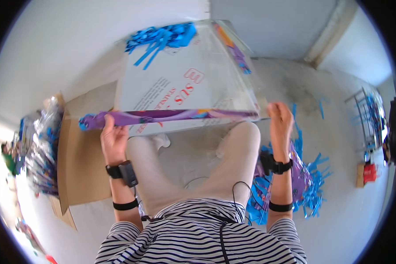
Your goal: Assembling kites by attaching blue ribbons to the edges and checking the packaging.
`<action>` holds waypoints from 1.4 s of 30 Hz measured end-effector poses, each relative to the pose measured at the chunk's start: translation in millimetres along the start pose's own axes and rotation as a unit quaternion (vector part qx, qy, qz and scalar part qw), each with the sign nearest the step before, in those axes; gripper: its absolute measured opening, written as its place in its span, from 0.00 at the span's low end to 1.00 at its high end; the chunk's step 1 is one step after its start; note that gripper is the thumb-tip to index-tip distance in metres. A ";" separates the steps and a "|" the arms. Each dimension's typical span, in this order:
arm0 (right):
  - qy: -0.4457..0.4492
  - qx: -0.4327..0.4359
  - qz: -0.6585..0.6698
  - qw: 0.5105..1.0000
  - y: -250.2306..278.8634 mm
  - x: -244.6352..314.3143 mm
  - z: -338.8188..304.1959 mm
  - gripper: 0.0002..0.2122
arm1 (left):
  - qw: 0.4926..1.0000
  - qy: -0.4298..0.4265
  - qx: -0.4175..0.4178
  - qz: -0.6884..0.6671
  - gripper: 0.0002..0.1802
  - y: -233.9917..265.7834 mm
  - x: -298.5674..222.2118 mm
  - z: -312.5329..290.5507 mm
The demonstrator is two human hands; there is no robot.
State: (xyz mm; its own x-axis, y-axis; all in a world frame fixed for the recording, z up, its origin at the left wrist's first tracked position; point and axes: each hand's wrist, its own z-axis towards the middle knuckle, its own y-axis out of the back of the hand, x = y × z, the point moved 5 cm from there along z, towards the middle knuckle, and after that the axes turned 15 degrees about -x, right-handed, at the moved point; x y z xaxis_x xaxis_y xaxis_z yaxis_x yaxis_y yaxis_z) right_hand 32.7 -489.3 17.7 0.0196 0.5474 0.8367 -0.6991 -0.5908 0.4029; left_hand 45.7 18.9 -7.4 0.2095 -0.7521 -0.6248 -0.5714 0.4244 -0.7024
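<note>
One purple roll [176,116] runs left to right, blue end [82,123] leftward.

The only lettering I can make out stands on the pale top of the bench [141,74]: large red capitals [183,93] running slantwise and upside down to my view, with a red outlined square emblem [194,75] beside them. I see a smaller red line [166,99] alongside, then rows of fine dark print [152,93] too small for me to read. The purple strip [171,116] cuts across the printing, and more red characters [142,127] show at its near side.
</note>
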 end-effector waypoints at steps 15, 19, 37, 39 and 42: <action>0.106 0.304 0.193 0.927 -104.5 158.0 -82.0 0.07 | 0.977 0.081 0.173 0.088 0.06 -87.9 117.4 -104.5; 0.067 0.344 0.130 0.928 -107.0 135.7 -85.3 0.03 | 0.978 0.090 0.163 0.091 0.06 -88.2 125.6 -110.8; -0.126 0.392 0.185 0.892 -88.2 90.3 -105.4 0.04 | 0.963 0.131 0.120 0.204 0.06 -78.1 134.6 -122.7; -0.140 0.398 0.178 0.889 -84.0 79.9 -105.8 0.04 | 0.960 0.162 0.110 0.201 0.09 -76.5 134.0 -120.0; -0.174 0.397 0.172 0.885 -79.4 70.1 -108.1 0.04 | 0.955 0.167 0.128 0.209 0.12 -71.8 141.1 -113.3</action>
State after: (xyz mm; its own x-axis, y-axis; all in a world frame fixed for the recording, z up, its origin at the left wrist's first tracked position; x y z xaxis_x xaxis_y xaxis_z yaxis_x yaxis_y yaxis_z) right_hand 12.4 -339.9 4.3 0.2190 0.1207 0.9682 0.0123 -0.9926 0.1210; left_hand 26.4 -174.9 -6.5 -0.2836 -0.5914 -0.7549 -0.3275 0.7996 -0.5034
